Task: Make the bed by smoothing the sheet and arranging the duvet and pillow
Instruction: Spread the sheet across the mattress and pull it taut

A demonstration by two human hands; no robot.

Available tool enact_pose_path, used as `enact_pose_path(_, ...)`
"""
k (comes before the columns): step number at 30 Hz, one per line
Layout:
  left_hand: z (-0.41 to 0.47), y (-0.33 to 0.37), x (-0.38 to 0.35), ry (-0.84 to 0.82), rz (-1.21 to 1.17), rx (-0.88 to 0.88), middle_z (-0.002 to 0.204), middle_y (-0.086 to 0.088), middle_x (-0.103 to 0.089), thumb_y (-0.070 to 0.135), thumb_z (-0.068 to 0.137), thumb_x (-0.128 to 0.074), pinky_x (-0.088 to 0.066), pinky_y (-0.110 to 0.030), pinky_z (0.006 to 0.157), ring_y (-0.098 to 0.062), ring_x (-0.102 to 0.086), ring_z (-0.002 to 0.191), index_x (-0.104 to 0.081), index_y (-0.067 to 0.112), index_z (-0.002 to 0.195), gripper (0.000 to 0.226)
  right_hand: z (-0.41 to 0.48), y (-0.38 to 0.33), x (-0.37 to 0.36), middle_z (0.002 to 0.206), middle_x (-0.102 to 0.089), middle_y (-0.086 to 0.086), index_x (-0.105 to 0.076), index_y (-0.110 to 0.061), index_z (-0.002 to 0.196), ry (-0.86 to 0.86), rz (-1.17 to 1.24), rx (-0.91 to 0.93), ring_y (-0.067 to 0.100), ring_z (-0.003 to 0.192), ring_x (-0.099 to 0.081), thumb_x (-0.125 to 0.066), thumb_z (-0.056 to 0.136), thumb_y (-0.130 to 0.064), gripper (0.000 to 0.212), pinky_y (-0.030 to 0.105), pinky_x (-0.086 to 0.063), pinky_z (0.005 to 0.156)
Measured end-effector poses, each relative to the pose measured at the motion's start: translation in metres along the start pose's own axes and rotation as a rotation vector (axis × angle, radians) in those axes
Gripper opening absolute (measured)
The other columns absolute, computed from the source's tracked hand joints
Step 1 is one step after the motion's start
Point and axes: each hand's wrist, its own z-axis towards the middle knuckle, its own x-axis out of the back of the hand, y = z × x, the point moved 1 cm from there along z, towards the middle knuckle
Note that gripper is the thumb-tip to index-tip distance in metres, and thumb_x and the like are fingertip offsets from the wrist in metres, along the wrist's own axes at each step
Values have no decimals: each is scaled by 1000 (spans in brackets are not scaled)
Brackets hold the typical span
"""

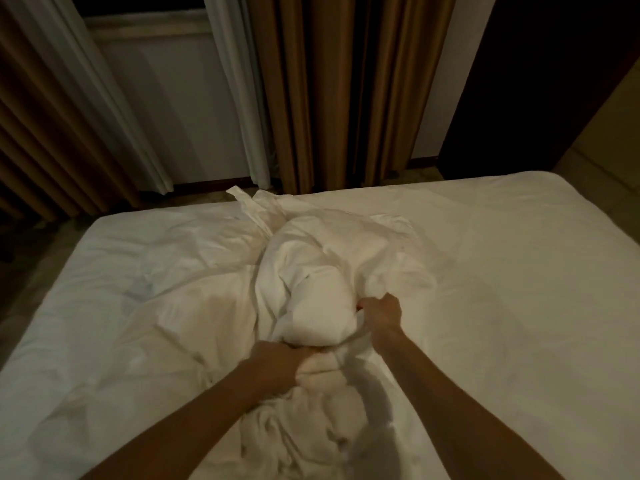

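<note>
i see the left hand (pixel 280 365) fisted on a fold of the crumpled white fabric duvet (pixel 329 271) at the bundle's 6 o'clock. the right hand (pixel 381 315) is clamped on its edge at 4 o'clock, and the hands are near each other, not touching. the duvet lies bunched in a ridge from 12 to 6 o'clock down mid-bed on the white bed sheet (pixel 502 271), smoother at 3 and creased at 9, with brown pleated curtains (pixel 329 98) beyond at 12.

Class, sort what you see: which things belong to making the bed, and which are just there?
Job: bunched duvet, sheet, left hand and right hand, both gripping the duvet.
Just there: brown curtains, white curtain, floor.
</note>
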Motion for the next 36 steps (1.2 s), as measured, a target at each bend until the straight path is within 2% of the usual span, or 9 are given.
enact_pose_path(6,-13,-37,-5,-54,25,171,155,-3,-31,45,100,-38,-32,-35,111,-24,-36,139,-20,37,152,55,-48,31,-33,122,-61,15,-54,-8,129,-118,-553,309,31,116,-57,-53,89,-19,41,33,-43,94)
enact_pose_path(10,-27,-60,12,-221,-113,296,129,-2,-60,45,95,-53,-47,-27,94,-18,-58,116,-56,19,132,46,-99,12,-55,48,-55,0,-60,-17,54,-150,-868,791,18,40,-57,-57,56,-25,9,17,-36,41)
enact_pose_path(13,-40,-87,60,-220,-241,333,111,-4,-68,35,89,-66,-48,-18,74,-16,-64,98,-64,10,123,42,-117,16,-72,36,-46,-6,-52,-19,36,-266,-1132,939,10,32,-49,-82,30,-32,33,13,-30,38)
enact_pose_path(17,-48,-83,129,199,-440,251,157,-10,-27,40,94,-59,-31,-27,108,-26,-31,141,-22,14,153,74,-145,17,-81,98,-66,9,-67,-10,96,-467,-1252,1151,28,94,-62,-60,89,-23,16,34,-42,76)
enact_pose_path(20,-26,-29,133,121,-430,90,162,-6,10,61,77,-70,-16,-40,119,-26,-7,149,24,35,149,121,-159,10,-86,106,-64,13,-63,-6,104,-571,-1250,1204,31,97,-61,-58,92,-27,24,38,-39,73)
enact_pose_path(23,19,-6,79,155,-164,187,157,-13,-16,44,82,-68,-27,-52,113,-32,-30,139,21,33,150,112,-160,10,-81,104,-66,16,-66,-3,102,-620,-1091,1149,33,98,-60,-60,91,-20,21,40,-43,79)
enact_pose_path(27,40,-14,50,495,33,280,126,-6,-60,25,98,-39,-46,-37,96,-26,-59,111,-37,27,145,47,-140,16,-72,127,-58,21,-57,1,125,-721,-1060,1043,37,117,-53,-49,99,-27,38,45,-39,97)
enact_pose_path(32,40,-39,46,328,-49,295,119,-3,-65,34,96,-44,-46,-34,91,-23,-61,108,-63,24,118,31,-111,-1,-51,112,-68,10,-69,-16,113,-863,-582,650,19,97,-62,-52,93,-52,44,29,-47,88)
enact_pose_path(36,30,-59,28,140,-203,296,139,-6,-51,28,100,-43,-39,-33,102,-24,-49,127,-50,20,136,38,-51,-6,-36,81,-70,14,-64,-15,73,-304,-188,422,33,82,-66,-53,91,-45,37,46,-52,79)
